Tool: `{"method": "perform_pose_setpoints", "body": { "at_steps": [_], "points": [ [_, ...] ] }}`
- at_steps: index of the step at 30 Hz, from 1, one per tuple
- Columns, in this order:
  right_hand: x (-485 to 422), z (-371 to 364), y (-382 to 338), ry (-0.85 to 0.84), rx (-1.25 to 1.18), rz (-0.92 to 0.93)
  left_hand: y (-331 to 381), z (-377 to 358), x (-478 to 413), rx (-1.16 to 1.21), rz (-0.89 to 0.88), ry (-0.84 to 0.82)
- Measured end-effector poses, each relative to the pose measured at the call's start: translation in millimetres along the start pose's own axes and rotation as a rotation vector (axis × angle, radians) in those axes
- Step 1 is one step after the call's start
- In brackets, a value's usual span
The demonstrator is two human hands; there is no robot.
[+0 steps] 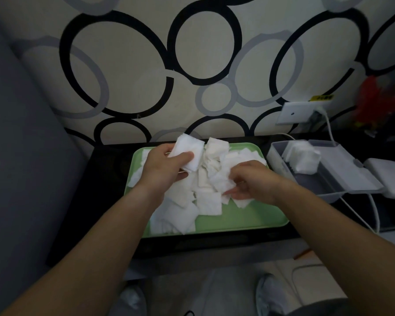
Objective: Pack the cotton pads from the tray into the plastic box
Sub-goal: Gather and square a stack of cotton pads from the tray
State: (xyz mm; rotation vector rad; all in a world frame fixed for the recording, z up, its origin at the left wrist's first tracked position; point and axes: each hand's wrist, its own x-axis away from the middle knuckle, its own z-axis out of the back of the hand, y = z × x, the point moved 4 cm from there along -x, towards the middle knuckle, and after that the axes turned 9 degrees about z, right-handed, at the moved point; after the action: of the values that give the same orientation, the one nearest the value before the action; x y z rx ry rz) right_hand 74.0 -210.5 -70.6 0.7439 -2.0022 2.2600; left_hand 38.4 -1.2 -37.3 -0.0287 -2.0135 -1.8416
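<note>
A green tray (249, 220) lies on a dark table and carries a loose heap of white square cotton pads (205, 192). My left hand (164, 165) grips a small stack of pads (187, 151), lifted a little above the tray's far side. My right hand (253, 181) reaches into the heap, and its fingers pinch a pad near the tray's right part. To the right stands the clear plastic box (342, 179) with its lid open, a bunch of pads (302, 157) lying in its far end.
White chargers and cables (383, 172) lie right of the box. A wall socket (297, 112) sits on the patterned wall behind. A grey sofa edge (27, 156) borders the left. The table's front edge (214, 245) runs just below the tray.
</note>
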Motion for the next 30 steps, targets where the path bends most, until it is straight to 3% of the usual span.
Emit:
{"method": "perform_pose_setpoints", "body": {
  "at_steps": [5,10,15,20,30],
  "points": [
    [-1,1,8,0.029,0.037,-0.087,-1,-3,1,-0.017,0.004,-0.002],
    [5,2,-8,0.022,0.226,0.082,-1,-3,2,-0.038,0.005,-0.012],
    [16,6,-41,-0.072,-0.007,0.287,-3,-4,3,-0.064,0.011,-0.03],
    [21,-2,-55,-0.211,-0.191,0.352,-6,-15,8,-0.096,0.043,-0.09],
    [28,4,-67,-0.12,0.294,0.515,-6,-32,16,-0.167,0.052,-0.252]
  ]
}}
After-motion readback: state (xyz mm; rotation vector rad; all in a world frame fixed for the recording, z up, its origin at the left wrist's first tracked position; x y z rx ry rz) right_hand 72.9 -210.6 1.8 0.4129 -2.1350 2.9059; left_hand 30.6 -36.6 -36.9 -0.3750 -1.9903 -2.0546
